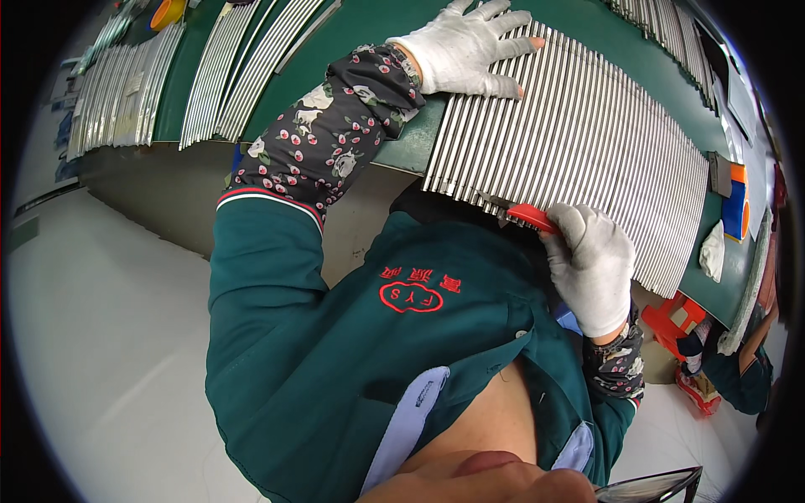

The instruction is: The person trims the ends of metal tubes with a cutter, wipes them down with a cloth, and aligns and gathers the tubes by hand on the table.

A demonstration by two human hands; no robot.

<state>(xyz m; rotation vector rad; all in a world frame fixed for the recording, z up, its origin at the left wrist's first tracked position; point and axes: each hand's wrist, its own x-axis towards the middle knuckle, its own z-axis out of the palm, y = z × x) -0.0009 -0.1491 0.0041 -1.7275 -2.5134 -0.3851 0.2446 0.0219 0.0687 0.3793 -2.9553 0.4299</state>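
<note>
A wide row of thin, shiny metal rods (570,126) lies side by side on the green table. My left hand (465,50), in a white glove with some bare fingertips, rests flat with spread fingers on the far left part of the row. At the near ends of the rods, my right hand (591,264), also gloved in white, is closed round a red-handled knife (532,217). Its thin metal blade points left along the rod ends; I cannot tell whether it touches them.
More metal rods (222,71) lie in bundles at the left, near a yellow-orange tape roll (168,14). Further rods (671,42) lie at the far right. A blue and orange tape roll (738,201) and a crumpled white cloth (713,251) are on the right. Another person (738,369) is beyond.
</note>
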